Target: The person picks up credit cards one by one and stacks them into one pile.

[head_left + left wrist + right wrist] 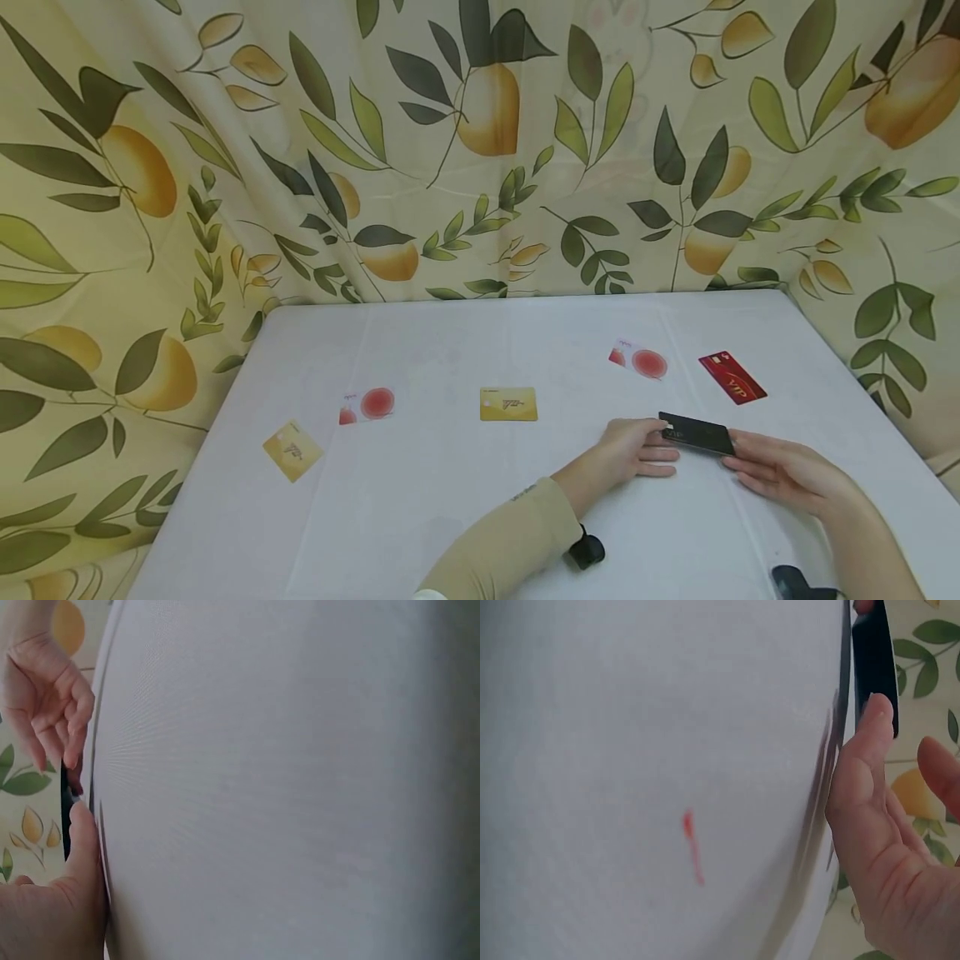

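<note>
A black card [696, 433] with faint lettering lies between my two hands at the right part of the table. My left hand [633, 450] pinches its left end, thumb on the card and the other fingers stretched out below. At the opposite end, my right hand [795, 475] touches the card with nearly straight fingertips. The right wrist view shows a fingertip [879, 712] against the black card [874, 660], with another digit standing apart. In the left wrist view, the left thumb [84, 832] lies along the card's edge.
Behind the hands lie a red VIP card [732, 377] and a white card with a red circle [637, 360]. A gold card [508, 404] is mid-table. Further left are another red-circle card [366, 406] and a tilted gold card [292, 451]. A leaf-patterned curtain [480, 183] borders the white table [420, 508].
</note>
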Available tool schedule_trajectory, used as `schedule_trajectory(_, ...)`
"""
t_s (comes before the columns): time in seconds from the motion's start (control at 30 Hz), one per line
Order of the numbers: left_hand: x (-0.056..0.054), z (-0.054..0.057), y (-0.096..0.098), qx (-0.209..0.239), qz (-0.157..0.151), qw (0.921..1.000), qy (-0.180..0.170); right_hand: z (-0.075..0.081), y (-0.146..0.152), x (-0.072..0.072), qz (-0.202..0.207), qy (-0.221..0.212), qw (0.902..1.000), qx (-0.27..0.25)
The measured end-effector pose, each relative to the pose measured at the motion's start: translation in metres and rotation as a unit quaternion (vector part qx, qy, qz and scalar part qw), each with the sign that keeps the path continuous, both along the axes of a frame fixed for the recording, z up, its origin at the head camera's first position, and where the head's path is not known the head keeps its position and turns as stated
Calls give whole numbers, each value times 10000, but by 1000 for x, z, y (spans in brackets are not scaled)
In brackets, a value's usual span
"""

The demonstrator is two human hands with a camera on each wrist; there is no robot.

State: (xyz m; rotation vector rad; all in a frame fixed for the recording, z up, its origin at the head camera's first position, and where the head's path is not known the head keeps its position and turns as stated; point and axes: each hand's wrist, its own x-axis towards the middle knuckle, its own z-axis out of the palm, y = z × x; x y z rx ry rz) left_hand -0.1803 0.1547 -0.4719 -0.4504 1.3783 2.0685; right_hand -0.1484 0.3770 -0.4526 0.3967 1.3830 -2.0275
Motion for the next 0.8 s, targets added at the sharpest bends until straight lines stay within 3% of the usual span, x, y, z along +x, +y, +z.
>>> schedule_trajectory(0.23, 0, -1, -2, 36, 437, 9990, 75, 3, -17, -4, -502, 86, 9959, 747)
schedule_trajectory(0.57, -1, 1, -13, -92, 1022, 9945, 209, 9, -43, -12, -799, 213, 9820, 1700)
schedule_trajectory(0.8, -6, 1, -27, -212, 1432, 9889, 336, 11, -68, -19, -828, 389, 9769, 1930)
